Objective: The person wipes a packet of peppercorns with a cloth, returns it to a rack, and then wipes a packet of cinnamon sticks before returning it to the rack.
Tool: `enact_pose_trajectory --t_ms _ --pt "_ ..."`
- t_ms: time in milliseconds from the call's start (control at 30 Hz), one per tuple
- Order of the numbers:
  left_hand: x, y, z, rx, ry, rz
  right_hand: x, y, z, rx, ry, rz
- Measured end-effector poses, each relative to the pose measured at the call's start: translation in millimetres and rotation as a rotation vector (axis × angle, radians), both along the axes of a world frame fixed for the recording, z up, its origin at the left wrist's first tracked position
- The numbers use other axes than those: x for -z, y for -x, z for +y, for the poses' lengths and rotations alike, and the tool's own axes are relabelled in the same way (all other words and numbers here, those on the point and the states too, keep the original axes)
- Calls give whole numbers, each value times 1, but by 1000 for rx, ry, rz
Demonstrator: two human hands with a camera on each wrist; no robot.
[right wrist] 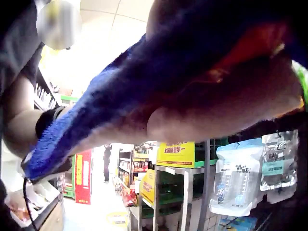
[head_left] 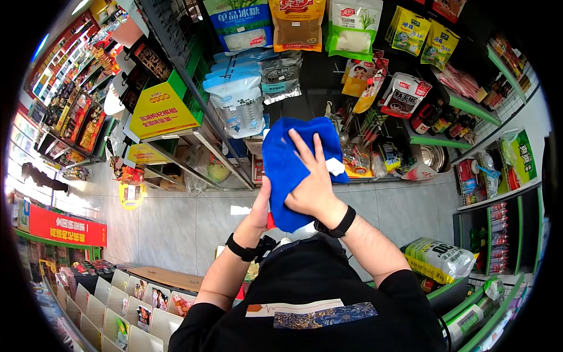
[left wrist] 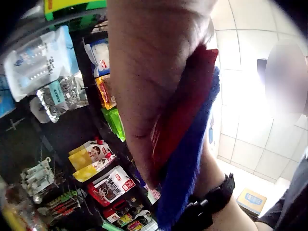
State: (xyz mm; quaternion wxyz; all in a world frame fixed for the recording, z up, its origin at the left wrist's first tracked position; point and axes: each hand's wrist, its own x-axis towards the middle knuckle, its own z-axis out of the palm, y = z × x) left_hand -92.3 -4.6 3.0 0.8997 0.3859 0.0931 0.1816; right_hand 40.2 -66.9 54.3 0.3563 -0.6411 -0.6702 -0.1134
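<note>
A blue cloth (head_left: 281,158) is spread in front of the person's body in the head view. The right hand (head_left: 314,188) lies on top of it, with extended fingers spread over the fabric. At the cloth's near left edge, the left hand (head_left: 258,205) supports a flat red pack from below. In the left wrist view the left hand (left wrist: 149,72) grips this red pack (left wrist: 185,115), and the cloth (left wrist: 185,168) lies against its other face. Most of the pack is hidden under the cloth. A small white patch (head_left: 335,166) shows beside the right hand.
Ahead stands a shop rack hung with sugar bags (head_left: 298,26), a clear-and-blue pouch (head_left: 237,105) and a red-and-white packet (head_left: 404,95). A yellow display box (head_left: 164,108) tops a metal shelf to the left. White bins (head_left: 138,311) and a large bagged pack (head_left: 440,258) stand nearer the person.
</note>
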Motion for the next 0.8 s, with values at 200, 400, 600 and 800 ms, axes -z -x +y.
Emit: enact_pose_trajectory --t_ms 200,400,600,800 --pt "9 3 6 -25 166 -18 10 -10 -9 65 96 52" --pt "14 9 24 -42 -43 153 21 -8 -20 104 141 174" --pt "0 10 18 -1 -109 168 45 -42 -12 130 20 492" --pt "1 17 32 123 -92 200 26 -51 -25 -50 -9 645"
